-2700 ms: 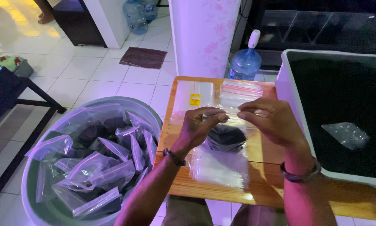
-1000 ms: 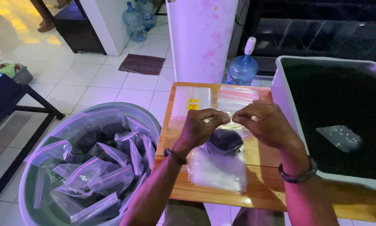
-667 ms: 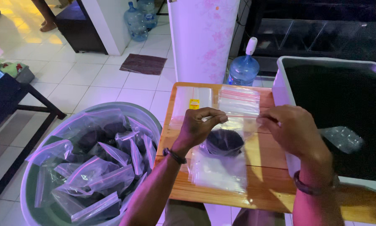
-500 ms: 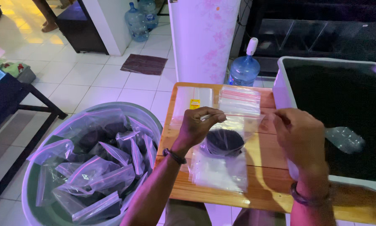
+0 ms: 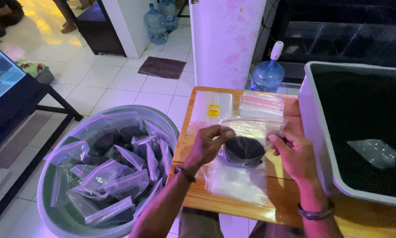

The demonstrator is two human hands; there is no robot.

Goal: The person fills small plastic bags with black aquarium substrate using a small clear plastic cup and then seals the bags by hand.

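Filled zip bag (image 5: 244, 150) of dark material at frame centre, pinched at its top by left hand (image 5: 209, 145) and right hand (image 5: 294, 154). Many filled bags in tub (image 5: 52, 211) lower left; empty bags (image 5: 261, 103) remaining above.

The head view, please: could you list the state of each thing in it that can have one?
Zip bag: held up at both top corners, dark material inside.
Left hand: pinching the bag's top.
Right hand: pinching the other corner.
Empty bags: flat on the wooden table.
Round tub: holding filled bags.
Water bottle: pump fitted.
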